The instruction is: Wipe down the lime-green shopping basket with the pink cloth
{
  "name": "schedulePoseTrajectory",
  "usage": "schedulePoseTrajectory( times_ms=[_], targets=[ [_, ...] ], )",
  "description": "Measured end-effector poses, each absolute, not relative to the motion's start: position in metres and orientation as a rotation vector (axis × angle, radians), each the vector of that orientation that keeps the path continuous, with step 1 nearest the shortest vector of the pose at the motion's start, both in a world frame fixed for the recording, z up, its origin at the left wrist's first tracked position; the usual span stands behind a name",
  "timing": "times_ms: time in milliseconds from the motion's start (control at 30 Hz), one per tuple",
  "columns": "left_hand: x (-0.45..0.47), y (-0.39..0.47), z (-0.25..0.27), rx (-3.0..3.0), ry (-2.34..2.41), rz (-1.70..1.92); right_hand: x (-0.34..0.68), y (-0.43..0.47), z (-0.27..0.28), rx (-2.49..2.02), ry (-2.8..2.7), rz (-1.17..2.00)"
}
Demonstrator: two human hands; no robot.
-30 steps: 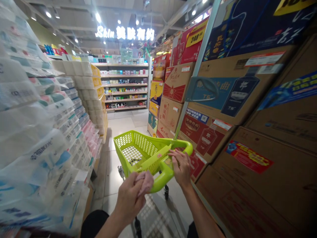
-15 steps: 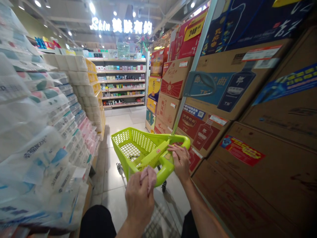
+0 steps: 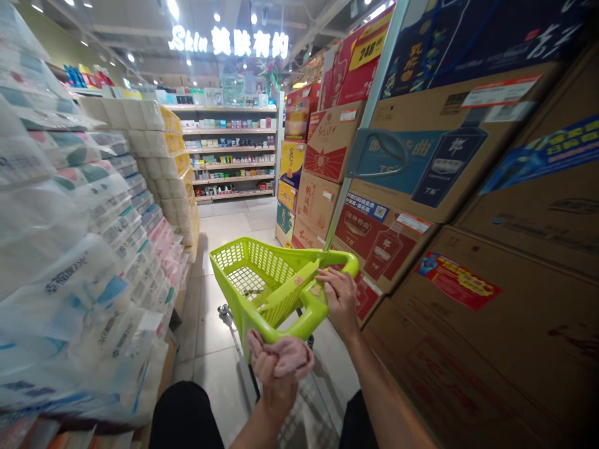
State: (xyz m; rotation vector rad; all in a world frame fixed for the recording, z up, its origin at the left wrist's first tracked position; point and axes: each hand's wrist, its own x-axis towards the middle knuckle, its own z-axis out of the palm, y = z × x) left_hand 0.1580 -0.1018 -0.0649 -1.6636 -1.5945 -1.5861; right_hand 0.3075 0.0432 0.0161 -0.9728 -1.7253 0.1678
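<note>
A lime-green shopping cart (image 3: 230, 293) stands in front of me, angled in the aisle, its slatted basket facing forward. My left hand (image 3: 276, 386) is closed around a crumpled pink cloth (image 3: 294, 357). That cloth lies against the near left corner of the cart's frame and hides part of it. On the right side, my right hand (image 3: 341, 298) grips the cart's thick green handle (image 3: 314, 315), its fingers bent over the top near a small sticker.
Stacked cardboard cartons (image 3: 449, 312) line the right side, with a metal post (image 3: 339, 215) and a grey handle-shaped fitting (image 3: 381, 154). Plastic-wrapped tissue packs (image 3: 88, 280) pile up on the left. Shelves of small goods (image 3: 229, 149) stand ahead beyond the tiled floor (image 3: 224, 218).
My left hand has moved slightly down, and its wrist has turned. The pink cloth now shows spread more widely at the cart's near left corner. My right hand stays on the handle.
</note>
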Motion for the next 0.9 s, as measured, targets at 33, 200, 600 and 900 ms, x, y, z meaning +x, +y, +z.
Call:
schedulePoseTrajectory(
  times_ms=[33, 200, 600, 900],
  targets=[
    [0.161, -0.099, -0.068, -1.596, -1.498, -1.583, 0.308, 0.044, 0.016, -0.966, -1.73, 0.169],
    [0.146, -0.097, -0.051, -1.523, -1.247, -1.51, 0.314, 0.048, 0.018, -0.893, -1.766, 0.196],
    [0.047, -0.028, -0.011, -1.816, -2.184, -1.657, 0.315, 0.057, 0.042, -1.031, -1.811, 0.163],
    [0.098, -0.052, -0.025, -1.971, -1.983, -1.396, 0.254, -0.047, 0.045, -1.302, -1.883, -0.347]
  ],
)
